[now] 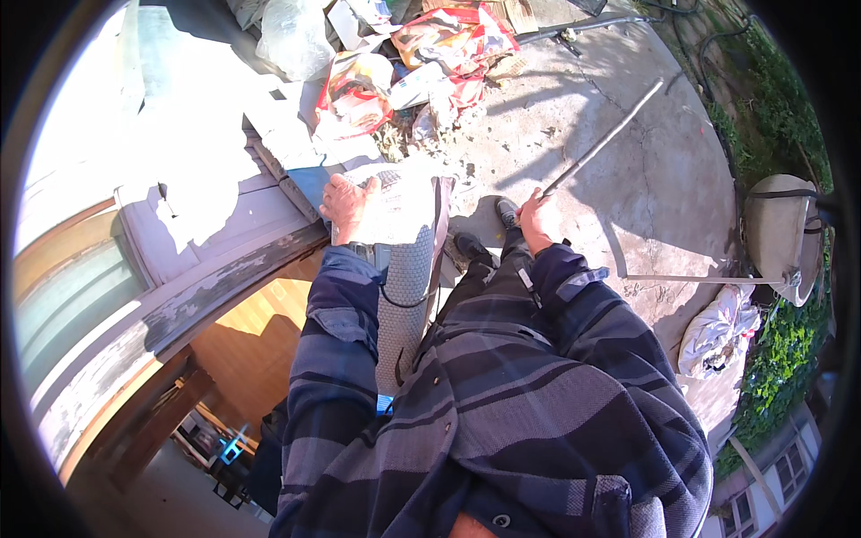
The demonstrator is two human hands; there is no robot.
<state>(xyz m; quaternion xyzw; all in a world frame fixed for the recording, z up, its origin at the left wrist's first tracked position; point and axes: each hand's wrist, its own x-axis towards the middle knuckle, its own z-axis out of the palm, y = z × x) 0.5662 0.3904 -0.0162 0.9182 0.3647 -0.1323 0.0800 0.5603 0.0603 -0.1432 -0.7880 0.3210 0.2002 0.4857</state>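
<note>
Rolled grey mat (405,269) stands upright against my chest, and I see my left hand (348,204) laid over its top end, fingers curled down onto it. Just right of the mat, my right hand (535,218) is fisted around the lower end of a long metal rod (603,140) that slants up and away over cracked concrete (646,188). Beyond the mat's top, a heap of red-and-white bags (421,63) blocks the ground. Left of the mat runs a peeling wooden ledge (224,278).
</note>
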